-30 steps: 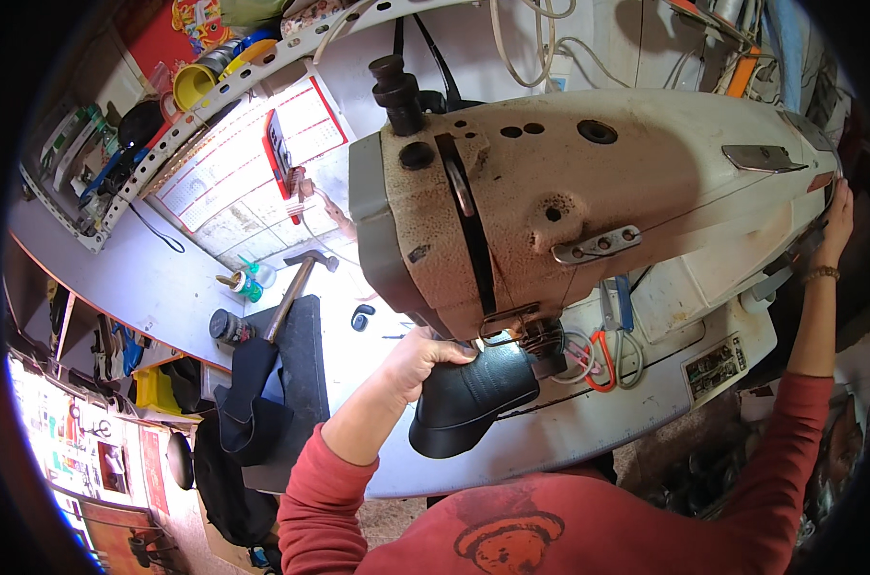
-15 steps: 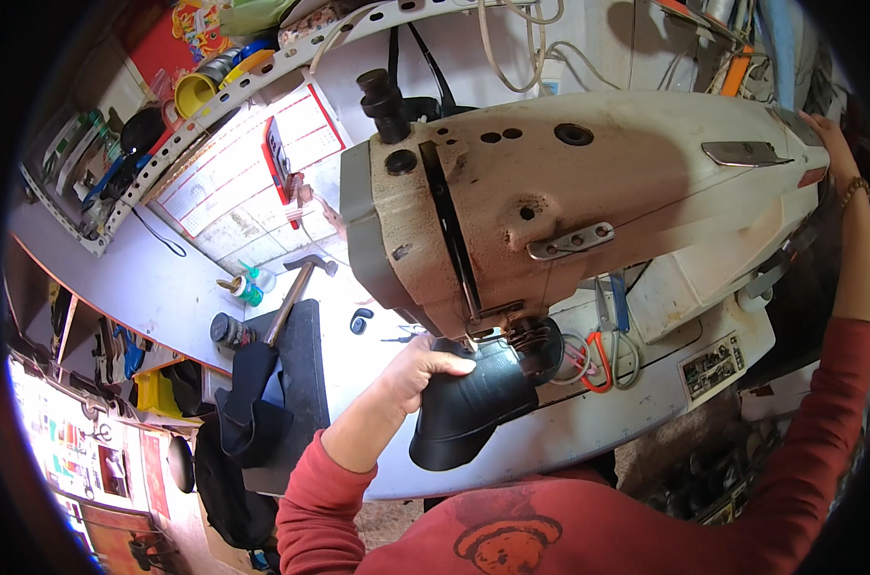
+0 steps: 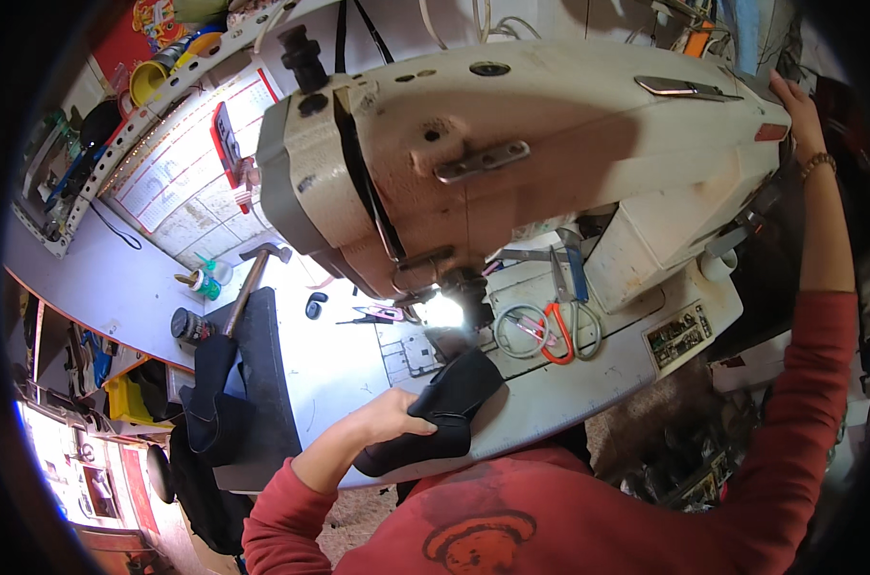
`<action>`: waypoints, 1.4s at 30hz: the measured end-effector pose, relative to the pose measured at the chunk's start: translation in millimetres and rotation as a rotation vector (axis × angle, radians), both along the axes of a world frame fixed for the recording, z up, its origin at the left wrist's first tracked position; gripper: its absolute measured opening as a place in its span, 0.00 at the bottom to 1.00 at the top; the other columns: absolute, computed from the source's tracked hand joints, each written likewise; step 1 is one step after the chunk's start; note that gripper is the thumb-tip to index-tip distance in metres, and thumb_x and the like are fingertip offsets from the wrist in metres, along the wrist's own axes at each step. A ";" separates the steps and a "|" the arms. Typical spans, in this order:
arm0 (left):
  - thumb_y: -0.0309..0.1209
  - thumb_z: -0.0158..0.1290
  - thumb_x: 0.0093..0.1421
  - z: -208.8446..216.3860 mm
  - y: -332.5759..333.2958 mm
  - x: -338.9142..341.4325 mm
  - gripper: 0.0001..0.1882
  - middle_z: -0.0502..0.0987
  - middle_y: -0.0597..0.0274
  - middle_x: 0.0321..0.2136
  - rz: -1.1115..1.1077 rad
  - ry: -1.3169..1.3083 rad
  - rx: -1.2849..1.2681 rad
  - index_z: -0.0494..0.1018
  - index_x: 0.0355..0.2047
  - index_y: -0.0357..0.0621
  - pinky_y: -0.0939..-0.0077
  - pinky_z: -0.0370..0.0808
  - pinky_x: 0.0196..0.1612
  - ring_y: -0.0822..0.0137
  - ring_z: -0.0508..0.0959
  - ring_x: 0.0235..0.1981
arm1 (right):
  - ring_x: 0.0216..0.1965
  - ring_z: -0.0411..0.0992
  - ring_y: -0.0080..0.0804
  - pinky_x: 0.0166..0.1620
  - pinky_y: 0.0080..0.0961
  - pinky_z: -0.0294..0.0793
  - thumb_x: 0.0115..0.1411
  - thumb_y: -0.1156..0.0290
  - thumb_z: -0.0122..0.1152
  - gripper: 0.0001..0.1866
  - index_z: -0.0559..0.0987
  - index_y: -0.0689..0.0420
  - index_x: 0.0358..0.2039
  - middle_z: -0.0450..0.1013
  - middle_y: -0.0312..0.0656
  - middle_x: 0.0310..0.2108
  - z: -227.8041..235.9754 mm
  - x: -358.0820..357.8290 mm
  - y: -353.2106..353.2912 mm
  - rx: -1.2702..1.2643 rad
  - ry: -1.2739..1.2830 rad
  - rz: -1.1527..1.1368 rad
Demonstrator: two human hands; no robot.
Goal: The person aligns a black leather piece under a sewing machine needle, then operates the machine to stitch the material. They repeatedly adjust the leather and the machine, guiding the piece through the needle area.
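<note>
My left hand (image 3: 394,419) grips a black leather shoe upper (image 3: 444,407), thumb on top, at the table's front edge. The piece is folded over and lies apart from the needle area of the sewing machine (image 3: 559,115). A bright lamp (image 3: 441,311) glows beside the needle and washes out the presser foot. At the machine's far right end, my right hand (image 3: 797,113) is curled round the handwheel, which is mostly hidden. A similar black upper (image 3: 219,412) rests at the left on a dark mat (image 3: 267,355).
Right of the needle lie scissors with orange handles (image 3: 556,335) and other scissors (image 3: 588,331). A hammer (image 3: 248,287), a dark jar (image 3: 190,326), a green-capped bottle (image 3: 205,284) and a black earpiece (image 3: 315,305) are on the left. A phone (image 3: 229,153) stands behind the machine head.
My left hand has drawn the black upper out from under the needle, toward me, and turned it over. My right hand stays at the machine's right end. The whole view has shifted.
</note>
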State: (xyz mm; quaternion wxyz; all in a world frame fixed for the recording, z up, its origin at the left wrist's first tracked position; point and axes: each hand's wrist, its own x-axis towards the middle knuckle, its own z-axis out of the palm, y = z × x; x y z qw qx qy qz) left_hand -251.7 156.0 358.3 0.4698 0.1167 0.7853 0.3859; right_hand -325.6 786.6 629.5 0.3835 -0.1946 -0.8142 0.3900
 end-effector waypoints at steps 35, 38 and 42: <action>0.26 0.48 0.65 -25.2 29.7 89.6 0.05 0.76 0.58 0.28 0.880 0.228 0.751 0.69 0.33 0.37 0.80 0.71 0.42 0.72 0.75 0.32 | 0.53 0.65 0.37 0.60 0.45 0.57 0.51 0.66 0.58 0.13 0.76 0.54 0.38 0.71 0.41 0.47 -285.4 75.6 -327.5 0.850 0.011 0.707; 0.25 0.48 0.64 -28.6 30.6 86.4 0.05 0.75 0.60 0.29 0.867 0.212 0.816 0.70 0.32 0.37 0.81 0.71 0.39 0.75 0.74 0.30 | 0.56 0.64 0.37 0.60 0.45 0.57 0.49 0.60 0.64 0.21 0.76 0.53 0.44 0.68 0.42 0.53 -283.7 113.1 -375.5 0.728 0.131 1.169; 0.25 0.49 0.64 -29.4 24.2 83.1 0.04 0.75 0.61 0.27 0.925 0.141 0.887 0.70 0.32 0.37 0.82 0.70 0.36 0.76 0.72 0.26 | 0.57 0.63 0.36 0.61 0.45 0.55 0.47 0.58 0.67 0.25 0.76 0.51 0.46 0.66 0.39 0.56 -301.7 129.4 -417.2 0.678 -0.010 1.140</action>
